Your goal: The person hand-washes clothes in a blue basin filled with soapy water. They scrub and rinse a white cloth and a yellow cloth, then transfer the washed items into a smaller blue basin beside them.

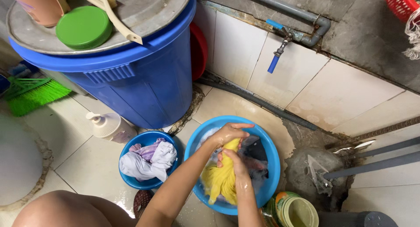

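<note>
I see my left hand point(228, 134) and right hand point(235, 162) both with fingers clamped on a wet yellow cloth garment point(222, 179), bunched over the round light-blue plastic wash basin point(272, 153), well inside its rim. A smaller blue plastic bowl point(131, 181) of white and lilac laundry touches the basin's left edge. The big blue plastic barrel point(144, 85) crowds the back-left; tiled floor lies open toward the wall.

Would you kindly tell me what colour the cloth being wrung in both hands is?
Yellow; the cloth shows best in the head view.
</note>
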